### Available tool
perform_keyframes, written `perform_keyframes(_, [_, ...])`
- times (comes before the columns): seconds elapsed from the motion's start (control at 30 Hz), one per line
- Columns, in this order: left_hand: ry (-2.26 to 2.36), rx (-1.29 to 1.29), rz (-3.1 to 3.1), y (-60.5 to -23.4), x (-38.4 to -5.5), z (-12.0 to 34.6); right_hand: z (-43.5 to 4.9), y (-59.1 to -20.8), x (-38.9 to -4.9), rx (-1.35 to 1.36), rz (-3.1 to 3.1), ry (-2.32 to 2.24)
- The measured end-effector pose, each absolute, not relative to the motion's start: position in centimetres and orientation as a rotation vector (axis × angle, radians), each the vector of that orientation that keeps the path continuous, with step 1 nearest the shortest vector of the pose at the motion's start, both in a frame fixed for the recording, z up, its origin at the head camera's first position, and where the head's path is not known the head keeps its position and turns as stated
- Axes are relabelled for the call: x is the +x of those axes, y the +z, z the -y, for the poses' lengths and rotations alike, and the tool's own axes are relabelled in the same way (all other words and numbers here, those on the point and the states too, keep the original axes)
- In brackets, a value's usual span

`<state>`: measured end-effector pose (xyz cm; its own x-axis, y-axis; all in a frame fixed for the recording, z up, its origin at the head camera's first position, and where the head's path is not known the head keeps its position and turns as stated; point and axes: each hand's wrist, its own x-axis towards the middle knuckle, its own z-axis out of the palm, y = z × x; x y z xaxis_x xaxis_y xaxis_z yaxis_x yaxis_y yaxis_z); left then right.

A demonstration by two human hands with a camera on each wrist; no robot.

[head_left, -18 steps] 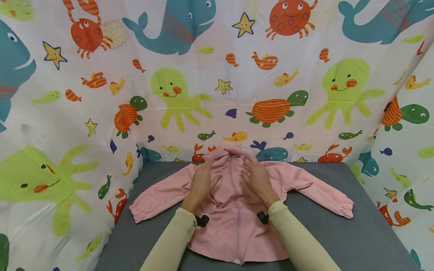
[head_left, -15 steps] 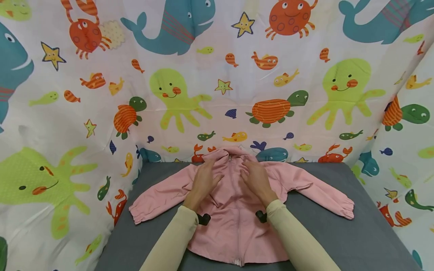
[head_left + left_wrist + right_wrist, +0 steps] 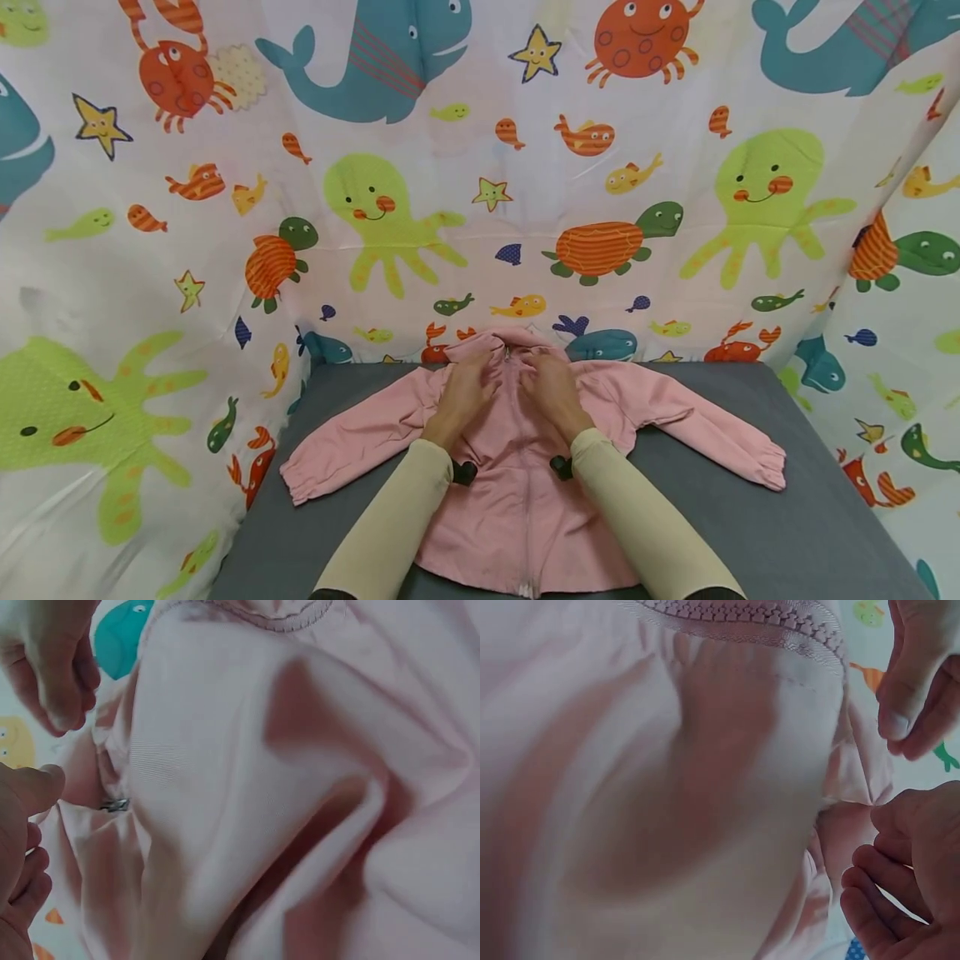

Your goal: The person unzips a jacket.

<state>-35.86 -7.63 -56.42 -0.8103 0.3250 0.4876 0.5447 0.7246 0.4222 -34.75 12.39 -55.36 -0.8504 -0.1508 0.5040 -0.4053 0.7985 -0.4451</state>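
Note:
A pink zip-up jacket (image 3: 487,508) lies front side up with its sleeves spread. Over its upper left front, below the collar (image 3: 517,335), is my left hand (image 3: 467,392), fingers loosely bent. My right hand (image 3: 551,387) is over the opposite side of the zip, its fingers likewise bent. Neither hand visibly pinches cloth. In the left wrist view the thumb of my left hand (image 3: 19,825) stands apart from the curled fingers. From the right wrist, my right hand (image 3: 915,870) has its thumb close by the collar cloth; whether they touch I cannot tell.
The jacket rests on a grey table (image 3: 720,533). A white curtain (image 3: 480,275) printed with sea animals hangs behind it and along both sides. Small black wrist cameras (image 3: 465,473) sit at the inner wrists. The sleeves (image 3: 720,433) reach toward the table's sides.
Both hands have moved closer together and slightly toward the collar. The jacket looks the same. The head view has shifted a little.

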Motion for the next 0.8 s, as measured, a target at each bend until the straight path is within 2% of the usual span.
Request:
perform_keyframes(0.37, [-0.699, -0.828, 2.53, -56.8, -38.2, 6.1, -10.7, -56.8, -37.7, 0.458, 2.559, 0.862])
perform_keyframes(0.8, [-0.483, -0.745, 2.69, -57.7, -40.2, 5.6, -9.8, -59.1, -39.4, 0.412, 2.619, 0.838])
